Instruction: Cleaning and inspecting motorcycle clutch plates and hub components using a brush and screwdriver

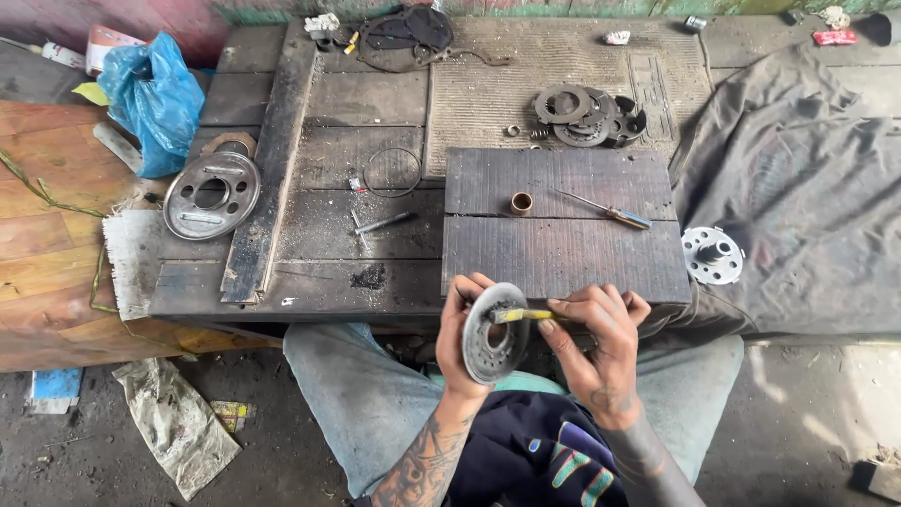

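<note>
Over a grimy wooden counter [328, 253] we hold a round metal disc [495, 332] upright off its near edge, left hand [460, 329] clamped on it; right hand [591, 343] pinches a yellow-handled tool [522, 315] against its face (work apparently midway; other plates [587, 115] wait at the far edge).

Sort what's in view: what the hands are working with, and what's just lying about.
In use: round metal disc in the left hand; yellow-handled tool in the right hand.

Lying about: screwdriver, brass bushing, large pulley plate, blue plastic bag, wire ring, flanged hub.
</note>
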